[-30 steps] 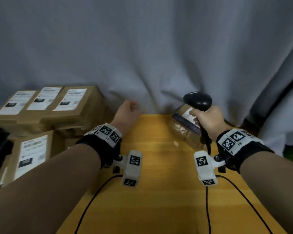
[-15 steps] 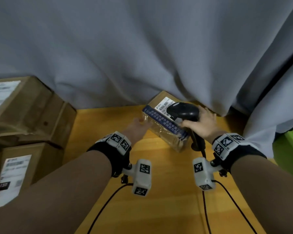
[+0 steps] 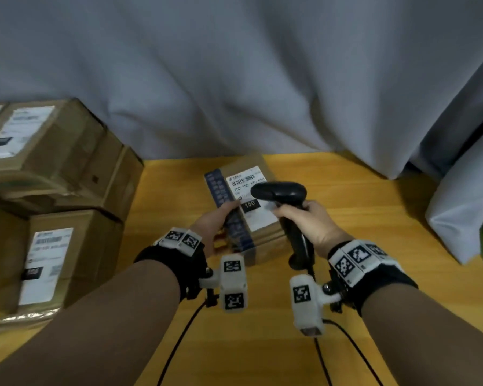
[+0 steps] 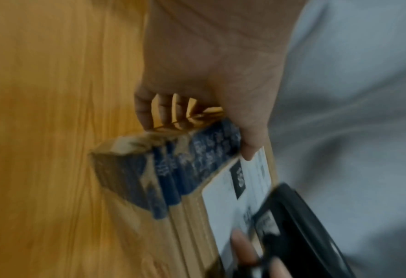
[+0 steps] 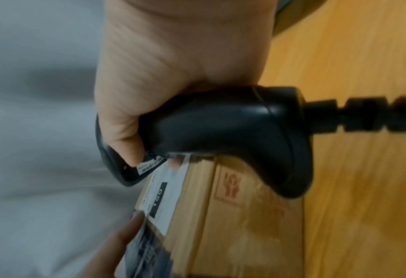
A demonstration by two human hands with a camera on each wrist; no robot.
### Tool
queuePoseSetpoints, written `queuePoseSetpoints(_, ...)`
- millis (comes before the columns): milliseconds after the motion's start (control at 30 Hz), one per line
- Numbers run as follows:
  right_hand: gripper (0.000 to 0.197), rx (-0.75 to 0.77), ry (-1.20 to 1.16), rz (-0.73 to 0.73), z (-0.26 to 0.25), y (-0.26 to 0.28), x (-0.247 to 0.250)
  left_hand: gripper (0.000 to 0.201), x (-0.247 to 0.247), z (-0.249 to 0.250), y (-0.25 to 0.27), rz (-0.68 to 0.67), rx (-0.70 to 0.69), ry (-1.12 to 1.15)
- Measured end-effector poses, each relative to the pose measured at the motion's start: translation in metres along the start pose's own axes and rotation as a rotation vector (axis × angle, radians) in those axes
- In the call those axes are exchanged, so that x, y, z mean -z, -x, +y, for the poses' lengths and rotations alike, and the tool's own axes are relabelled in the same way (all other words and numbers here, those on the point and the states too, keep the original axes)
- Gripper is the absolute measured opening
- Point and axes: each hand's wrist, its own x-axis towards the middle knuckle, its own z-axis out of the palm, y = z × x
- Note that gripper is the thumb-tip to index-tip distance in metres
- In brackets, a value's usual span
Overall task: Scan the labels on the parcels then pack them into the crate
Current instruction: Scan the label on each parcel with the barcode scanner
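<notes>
A small cardboard parcel (image 3: 258,235) with blue printed tape and a white label (image 3: 246,181) lies on the wooden table (image 3: 360,218). My left hand (image 3: 216,222) grips its left side, thumb on top at the label's edge and fingers curled under the near end (image 4: 164,111). My right hand (image 3: 308,218) holds a black barcode scanner (image 3: 279,192) by its handle, the head hovering over the label. The right wrist view shows the scanner handle (image 5: 233,127) just above the parcel (image 5: 221,216). No crate is in view.
Several larger labelled cardboard boxes (image 3: 56,151) are stacked at the left, one lower box (image 3: 67,260) near my left forearm. A grey curtain (image 3: 234,79) hangs behind the table. White wrapped material (image 3: 463,213) sits at the right edge. Cables (image 3: 176,341) trail along the tabletop.
My left hand reached to the parcel and took hold of it, drawing it nearer and turning it label-up. The scanner came down over the label. The head view swung right and down.
</notes>
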Motion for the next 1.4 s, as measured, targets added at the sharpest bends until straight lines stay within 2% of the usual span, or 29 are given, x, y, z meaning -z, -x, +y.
queuePoseSetpoints(67, 0.031, -0.023, -0.067, -0.024, -0.002, 0.010, -0.012, 0.065, 0.022, 0.001, 0.004, 0.008, -0.021, 0.020)
queuePoseSetpoints(133, 0.022, -0.006, -0.082, -0.042, -0.009, 0.020, -0.023, 0.064, 0.041, 0.010, 0.014, -0.006, -0.024, 0.048)
queuePoseSetpoints(200, 0.015, 0.021, -0.097, -0.008, -0.021, 0.028, -0.033, 0.061, 0.059, 0.020, 0.027, -0.053, -0.037, 0.060)
queuePoseSetpoints(333, 0.019, 0.051, -0.187, 0.057, -0.051, 0.043, -0.047, 0.074, 0.092, 0.033, 0.044, -0.066, -0.087, -0.010)
queuePoseSetpoints(467, 0.031, 0.085, -0.096, 0.024, -0.073, 0.064, -0.058, 0.086, 0.119, 0.034, 0.061, -0.013, -0.096, -0.049)
queuePoseSetpoints(567, 0.022, 0.142, -0.033, 0.020, -0.100, 0.086, -0.062, 0.088, 0.135, 0.036, 0.076, 0.003, -0.148, -0.069)
queuePoseSetpoints(767, 0.011, 0.280, -0.133, 0.106, -0.170, 0.117, -0.065, 0.071, 0.158, 0.070, 0.098, -0.030, -0.287, -0.278)
queuePoseSetpoints(933, 0.009, 0.268, -0.056, 0.002, -0.204, 0.141, -0.068, 0.069, 0.165, 0.079, 0.110, -0.091, -0.328, -0.240)
queuePoseSetpoints(1033, 0.013, 0.256, -0.001, 0.024, -0.207, 0.147, -0.073, 0.065, 0.167, 0.075, 0.115, -0.075, -0.366, -0.208)
queuePoseSetpoints(1100, 0.014, 0.260, 0.025, 0.059, -0.209, 0.152, -0.075, 0.076, 0.168, 0.072, 0.117, -0.044, -0.375, -0.184)
queuePoseSetpoints(1233, 0.019, 0.293, 0.094, 0.109, -0.214, 0.158, -0.077, 0.130, 0.176, 0.067, 0.110, 0.035, -0.405, -0.191)
queuePoseSetpoints(1400, 0.016, 0.314, 0.092, 0.131, -0.222, 0.165, -0.081, 0.141, 0.190, 0.061, 0.078, 0.124, -0.445, -0.290)
